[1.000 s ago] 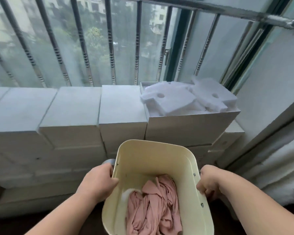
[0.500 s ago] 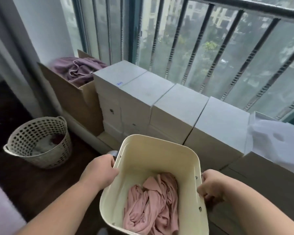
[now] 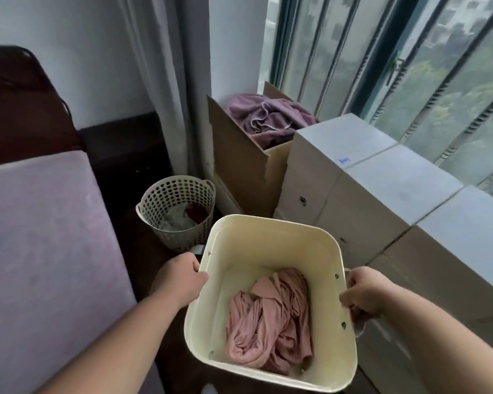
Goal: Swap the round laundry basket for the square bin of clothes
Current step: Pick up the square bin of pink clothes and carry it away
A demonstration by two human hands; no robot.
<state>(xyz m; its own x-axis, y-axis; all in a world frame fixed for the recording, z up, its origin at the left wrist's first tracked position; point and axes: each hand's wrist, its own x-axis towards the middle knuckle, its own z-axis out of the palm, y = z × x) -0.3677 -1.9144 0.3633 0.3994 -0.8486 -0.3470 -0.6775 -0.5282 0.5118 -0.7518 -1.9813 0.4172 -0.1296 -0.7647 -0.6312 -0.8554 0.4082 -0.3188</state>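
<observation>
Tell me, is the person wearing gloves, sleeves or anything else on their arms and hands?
No. Both forearms are bare as far as the picture shows, with no sleeve or cuff in view. The left hand and the right hand have no gloves, and no watch, bracelet or ring shows on either.

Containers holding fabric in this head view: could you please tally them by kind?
Square cream bin, pink clothes, held by left hand and right hand: 1
Round perforated basket on the floor: 1
Open cardboard box with purple cloth: 1
Total: 3
</observation>
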